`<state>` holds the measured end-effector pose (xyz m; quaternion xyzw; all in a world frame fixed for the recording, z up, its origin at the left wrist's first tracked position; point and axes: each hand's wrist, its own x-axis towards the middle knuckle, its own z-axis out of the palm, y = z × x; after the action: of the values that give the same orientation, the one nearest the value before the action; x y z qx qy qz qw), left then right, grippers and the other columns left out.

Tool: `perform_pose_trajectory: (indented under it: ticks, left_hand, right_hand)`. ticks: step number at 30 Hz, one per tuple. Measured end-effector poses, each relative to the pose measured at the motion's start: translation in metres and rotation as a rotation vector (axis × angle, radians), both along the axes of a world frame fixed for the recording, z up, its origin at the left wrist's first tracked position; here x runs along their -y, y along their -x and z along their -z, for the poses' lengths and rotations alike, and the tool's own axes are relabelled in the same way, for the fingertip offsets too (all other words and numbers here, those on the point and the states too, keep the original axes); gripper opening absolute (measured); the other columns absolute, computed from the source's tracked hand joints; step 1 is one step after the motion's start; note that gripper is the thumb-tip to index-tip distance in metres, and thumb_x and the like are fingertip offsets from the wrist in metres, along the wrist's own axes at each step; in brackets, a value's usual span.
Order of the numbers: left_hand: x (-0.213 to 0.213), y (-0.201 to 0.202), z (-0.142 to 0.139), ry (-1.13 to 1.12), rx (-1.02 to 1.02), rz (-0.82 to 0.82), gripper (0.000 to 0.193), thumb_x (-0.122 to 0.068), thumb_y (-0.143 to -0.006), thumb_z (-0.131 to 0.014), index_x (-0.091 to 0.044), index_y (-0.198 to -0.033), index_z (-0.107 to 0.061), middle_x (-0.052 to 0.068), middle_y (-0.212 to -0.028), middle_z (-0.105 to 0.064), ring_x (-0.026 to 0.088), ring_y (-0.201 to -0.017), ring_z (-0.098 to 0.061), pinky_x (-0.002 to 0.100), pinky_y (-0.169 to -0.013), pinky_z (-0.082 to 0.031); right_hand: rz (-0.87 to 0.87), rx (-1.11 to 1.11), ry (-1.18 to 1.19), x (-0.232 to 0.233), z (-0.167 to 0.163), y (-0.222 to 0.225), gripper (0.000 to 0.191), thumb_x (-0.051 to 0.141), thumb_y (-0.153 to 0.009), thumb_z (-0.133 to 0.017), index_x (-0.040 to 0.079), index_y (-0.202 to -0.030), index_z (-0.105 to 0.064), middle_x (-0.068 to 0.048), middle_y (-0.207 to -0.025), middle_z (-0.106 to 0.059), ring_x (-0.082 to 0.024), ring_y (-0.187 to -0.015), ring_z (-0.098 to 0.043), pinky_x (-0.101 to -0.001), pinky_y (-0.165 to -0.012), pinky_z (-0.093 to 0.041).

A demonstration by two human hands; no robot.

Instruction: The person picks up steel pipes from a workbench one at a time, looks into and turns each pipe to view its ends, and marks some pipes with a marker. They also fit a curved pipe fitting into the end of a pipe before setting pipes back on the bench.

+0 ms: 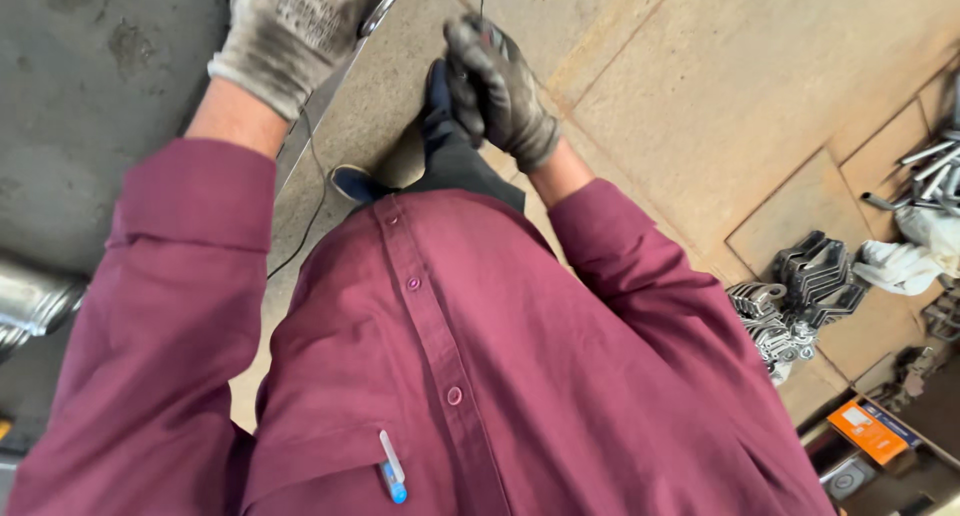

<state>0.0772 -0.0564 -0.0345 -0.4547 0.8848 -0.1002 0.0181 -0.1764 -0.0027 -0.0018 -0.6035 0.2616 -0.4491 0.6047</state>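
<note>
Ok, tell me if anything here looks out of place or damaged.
Nothing looks broken. The gloves on the left hand and right hand are grimy and worn. Metal brackets lie in a loose heap on the floor beside a rag, not stacked. A wire trails across the floor.

Maroon, grey and a spot of orange

The shirt [480, 376] was maroon, the left glove [290, 26] pale grey, the right glove [495, 86] dark grey; a box [868, 431] was orange, the pen [392, 466] white and blue.

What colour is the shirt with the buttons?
The shirt is dark red, like maroon, with matching buttons. The head camera, looking straight down, shows it best.
</note>
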Motion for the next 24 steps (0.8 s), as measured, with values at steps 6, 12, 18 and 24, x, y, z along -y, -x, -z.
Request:
perform_pose_trajectory:
  ticks: [6, 12, 18, 24]
  left_hand:
    - [-0.027, 0.007, 0.012, -0.022, -0.23, -0.108, 0.052, -0.026, -0.102, -0.061, -0.017, -0.152, -0.051, 0.015, -0.146, -0.05, 0.034, -0.124, -0.053, 0.054, -0.096, -0.045]
    - [-0.071, 0.004, -0.004, -0.167, -0.529, -0.347, 0.061, -0.017, -0.105, -0.049, -0.015, -0.164, -0.036, 0.013, -0.164, -0.034, 0.037, -0.154, -0.029, 0.061, -0.13, -0.02]
    - [-0.127, -0.001, 0.026, 0.129, -0.571, -0.524, 0.082, -0.024, -0.09, -0.059, -0.023, -0.163, -0.021, 0.01, -0.169, -0.02, 0.037, -0.153, -0.024, 0.056, -0.124, -0.024]
    - [-0.309, 0.018, 0.04, 0.485, -0.582, -1.52, 0.084, -0.028, -0.086, -0.063, -0.023, -0.16, -0.024, 0.011, -0.165, -0.025, 0.036, -0.148, -0.03, 0.055, -0.12, -0.028]
  right_hand:
    - [0.31, -0.351, -0.847, -0.017, 0.025, 0.029, 0.027, 0.032, -0.106, -0.06, 0.006, -0.098, -0.057, -0.005, -0.065, -0.052, -0.016, -0.04, -0.05, -0.0283, -0.033, -0.039]
    - [0.134, -0.501, -0.238, 0.046, 0.027, -0.003, 0.028, 0.022, -0.111, -0.058, 0.01, -0.135, -0.06, -0.003, -0.102, -0.066, -0.005, -0.076, -0.058, -0.0224, -0.051, -0.048]
    - [-0.377, -0.852, 0.36, 0.114, -0.012, -0.097, 0.049, 0.021, -0.101, -0.072, 0.006, -0.146, -0.057, -0.002, -0.1, -0.069, -0.011, -0.085, -0.059, -0.0277, -0.075, -0.051]
    - [-0.515, -0.728, 0.402, 0.119, -0.006, -0.125, 0.062, 0.028, -0.088, -0.093, 0.002, -0.125, -0.051, -0.008, -0.106, -0.057, -0.015, -0.09, -0.053, -0.0312, -0.079, -0.051]
